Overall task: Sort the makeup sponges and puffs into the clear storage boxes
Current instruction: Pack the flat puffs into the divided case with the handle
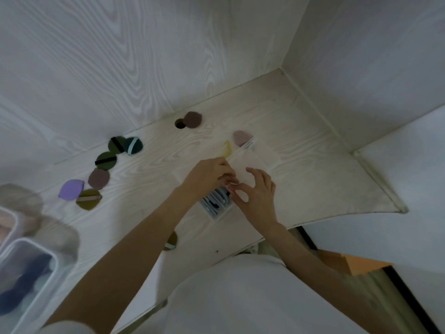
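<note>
A clear storage box (243,162) lies on the pale table, its near end (216,204) filled with blue and lilac puffs. My left hand (207,177) grips the box's left rim. My right hand (257,194) rests on the box with fingers spread, fingertips pinched at a small pink piece beside the left hand. Loose puffs lie to the left: two dark green (117,145) (106,161), a teal one (134,145), a mauve one (98,178), a purple one (71,189), an olive one (88,199). A brown puff (192,119) and a pink puff (242,138) lie farther back.
Two clear boxes (31,273) stand at the near left, one holding dark blue puffs. A yellow curved piece (227,148) lies by the box. Another olive puff (171,241) shows under my left forearm. Walls close the table's back and right; a hole (180,123) is beside the brown puff.
</note>
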{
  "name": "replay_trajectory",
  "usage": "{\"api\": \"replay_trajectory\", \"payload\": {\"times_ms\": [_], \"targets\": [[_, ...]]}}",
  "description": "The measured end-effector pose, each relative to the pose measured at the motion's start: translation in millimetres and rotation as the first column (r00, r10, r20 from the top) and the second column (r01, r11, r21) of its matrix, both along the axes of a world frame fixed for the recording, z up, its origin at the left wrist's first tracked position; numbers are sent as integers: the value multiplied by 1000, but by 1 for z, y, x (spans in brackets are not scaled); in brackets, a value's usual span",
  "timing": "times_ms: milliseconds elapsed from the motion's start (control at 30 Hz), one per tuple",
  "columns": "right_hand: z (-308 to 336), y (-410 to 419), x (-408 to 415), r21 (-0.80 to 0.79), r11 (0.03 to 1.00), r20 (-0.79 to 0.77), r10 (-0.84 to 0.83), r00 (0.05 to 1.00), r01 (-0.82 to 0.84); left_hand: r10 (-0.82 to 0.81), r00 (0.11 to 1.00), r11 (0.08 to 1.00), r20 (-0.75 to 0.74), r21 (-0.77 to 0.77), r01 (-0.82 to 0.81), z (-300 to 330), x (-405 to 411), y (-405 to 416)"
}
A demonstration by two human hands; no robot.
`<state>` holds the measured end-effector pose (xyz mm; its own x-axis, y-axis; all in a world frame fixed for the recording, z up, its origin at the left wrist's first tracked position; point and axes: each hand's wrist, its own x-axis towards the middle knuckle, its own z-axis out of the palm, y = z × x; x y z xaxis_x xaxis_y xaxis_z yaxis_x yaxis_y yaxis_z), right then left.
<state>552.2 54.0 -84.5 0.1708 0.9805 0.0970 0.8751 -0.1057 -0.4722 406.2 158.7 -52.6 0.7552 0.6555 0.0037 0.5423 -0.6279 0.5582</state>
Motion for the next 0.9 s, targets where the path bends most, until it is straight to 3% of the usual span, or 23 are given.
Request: {"api": "replay_trajectory", "payload": {"times_ms": [100, 233, 367, 500, 900], "targets": [[0, 0, 0, 1, 1000, 0, 5, 1000, -5, -29, 999, 998, -45, 47, 31, 3, 3, 4], [0, 0, 1, 4, 1000, -18, 13, 1000, -13, -12, 995, 994, 98, 109, 2, 8, 6, 7], [1, 0, 1, 8, 1000, -40, 17, 999, -17, -104, 991, 986, 86, 136, 91, 8, 5, 9], [2, 1, 2, 4, 1000, -35, 21, 999, -21, -93, 990, 985, 110, 157, 75, 6, -1, 9], [2, 1, 2, 18, 999, -17, 46, 999, -46, -38, 999, 988, -3, 147, 38, 4, -12, 3]]}}
